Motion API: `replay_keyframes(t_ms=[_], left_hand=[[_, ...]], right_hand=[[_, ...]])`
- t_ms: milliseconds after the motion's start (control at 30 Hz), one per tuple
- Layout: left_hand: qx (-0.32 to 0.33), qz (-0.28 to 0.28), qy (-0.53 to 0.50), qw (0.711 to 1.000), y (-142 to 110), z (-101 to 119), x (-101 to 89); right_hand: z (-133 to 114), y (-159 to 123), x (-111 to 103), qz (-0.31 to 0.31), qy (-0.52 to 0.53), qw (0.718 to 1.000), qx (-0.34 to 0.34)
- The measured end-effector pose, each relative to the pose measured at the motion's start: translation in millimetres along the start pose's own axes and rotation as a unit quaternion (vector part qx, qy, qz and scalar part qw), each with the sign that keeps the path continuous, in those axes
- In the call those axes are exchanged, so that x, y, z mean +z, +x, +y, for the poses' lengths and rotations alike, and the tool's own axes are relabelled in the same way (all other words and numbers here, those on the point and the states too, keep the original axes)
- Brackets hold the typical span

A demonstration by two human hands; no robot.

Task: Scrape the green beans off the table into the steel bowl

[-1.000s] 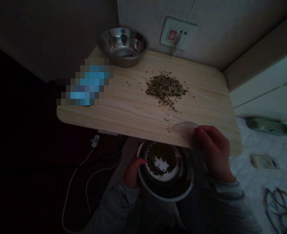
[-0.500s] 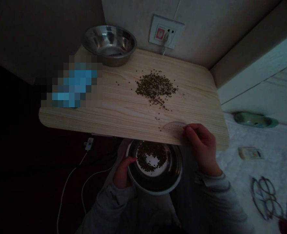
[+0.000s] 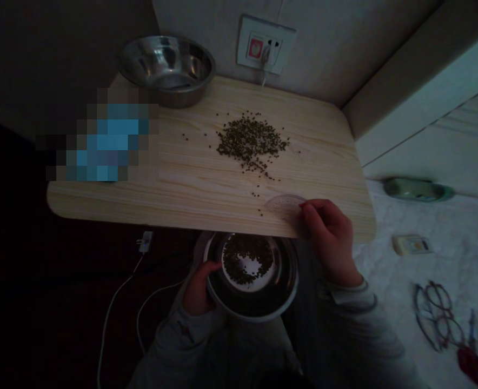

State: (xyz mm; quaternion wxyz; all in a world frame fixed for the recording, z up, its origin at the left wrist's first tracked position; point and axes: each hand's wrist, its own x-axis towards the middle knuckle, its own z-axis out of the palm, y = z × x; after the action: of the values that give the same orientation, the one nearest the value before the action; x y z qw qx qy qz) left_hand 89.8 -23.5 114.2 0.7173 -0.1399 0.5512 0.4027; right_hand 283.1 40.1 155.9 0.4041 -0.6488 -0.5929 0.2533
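My left hand grips the left rim of a round metal bowl, thumb over the edge. The bowl sits below the table's front edge, and dark greenish seeds lie in a ring on its pale bottom. Between the fingers of my right hand is a clear plastic protractor, held low over the wooden tabletop near its front edge. A few loose grains lie just left of the protractor. Farther back spreads a loose pile of the same seeds.
A second steel bowl stands at the table's back left, beside a blurred-out blue item. Behind is a wall socket with a plug. A charger with a white cable hangs at lower left. On the white bedding lie a green case and coiled cables.
The whole view has shifted a little, so most things appear slightly farther left and higher. Both hands keep their holds, and the seed pile looks the same.
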Motion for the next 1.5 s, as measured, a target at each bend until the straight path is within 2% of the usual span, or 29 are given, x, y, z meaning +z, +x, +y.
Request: replay_keyframes(t_ms=[67, 233, 300, 400, 500, 533, 567, 600, 700, 767, 833, 933, 1033, 1133, 1267, 1333, 1367, 1400, 1500], left_hand=[[0.001, 0.007, 0.002, 1.0, -1.5, 1.2, 1.7], [-0.024, -0.025, -0.02, 0.999, -5.4, 2.9, 7.4], [-0.016, -0.012, -0.025, 1.0, -9.9, 4.4, 11.6], [0.027, 0.003, -0.018, 0.999, -19.8, 7.8, 18.8], [0.123, 0.034, 0.009, 0.992, -23.9, 11.1, 20.7], [0.135, 0.047, 0.032, 0.989, -22.1, 11.7, 19.1], [0.127, 0.058, 0.049, 0.989, -18.8, 11.9, 16.5], [0.072, 0.074, 0.05, 0.993, -14.6, 11.8, 13.2], [0.007, 0.019, 0.012, 1.0, -3.9, 10.4, 4.4], [0.011, 0.013, 0.006, 1.0, -3.5, 10.2, 3.2], [0.034, 0.042, 0.014, 0.998, -8.2, 11.5, 5.9], [0.044, 0.08, 0.028, 0.995, -15.8, 14.1, 11.2], [0.03, 0.048, 0.003, 0.998, -15.4, 13.9, 10.2], [0.017, 0.01, -0.004, 1.0, -10.3, 12.4, 4.6], [-0.004, 0.028, 0.003, 1.0, -15.5, 16.0, 8.4], [0.027, 0.043, 0.003, 0.999, -25.2, 19.5, 17.2], [0.015, 0.053, 0.026, 0.998, -30.8, 20.9, 22.2], [0.05, 0.055, 0.025, 0.997, -36.2, 21.8, 26.9], [0.102, 0.063, 0.015, 0.993, -46.9, 21.3, 35.1]], right_hand=[[-0.2, 0.4, -0.2, -0.013, -0.001, 1.0, -0.007], [-1.6, 1.1, 0.5, -0.057, -0.01, 0.998, -0.025], [-1.7, 1.2, 0.6, -0.071, -0.018, 0.997, -0.031], [-0.5, 1.5, -0.2, -0.09, -0.037, 0.995, -0.038], [0.1, 1.7, -1.7, -0.11, -0.058, 0.991, -0.05], [-0.3, 1.7, -2.4, -0.116, -0.064, 0.99, -0.055], [-1.0, 1.4, -3.2, -0.122, -0.068, 0.988, -0.061], [-2.1, 1.1, -4.2, -0.13, -0.072, 0.986, -0.071], [-6.2, 0.4, -8.0, -0.172, -0.081, 0.975, -0.111], [-8.0, 1.6, -9.9, -0.189, -0.058, 0.974, -0.108], [-8.1, 6.0, -10.0, -0.168, -0.011, 0.983, -0.07], [-5.6, 17.8, -4.9, -0.1, 0.032, 0.994, -0.026], [-3.5, 29.5, 3.5, -0.064, 0.026, 0.997, -0.023], [-5.7, 33.7, 8.9, -0.07, 0.014, 0.997, -0.031], [-12.0, 29.8, 8.1, -0.102, 0.001, 0.993, -0.053], [-13.8, 27.9, 6.6, -0.106, 0.0, 0.993, -0.059], [-14.2, 27.4, 6.2, -0.102, 0.001, 0.993, -0.059], [-14.4, 27.3, 6.0, -0.098, 0.002, 0.993, -0.059], [-15.3, 27.9, 7.3, -0.099, -0.003, 0.993, -0.067]])
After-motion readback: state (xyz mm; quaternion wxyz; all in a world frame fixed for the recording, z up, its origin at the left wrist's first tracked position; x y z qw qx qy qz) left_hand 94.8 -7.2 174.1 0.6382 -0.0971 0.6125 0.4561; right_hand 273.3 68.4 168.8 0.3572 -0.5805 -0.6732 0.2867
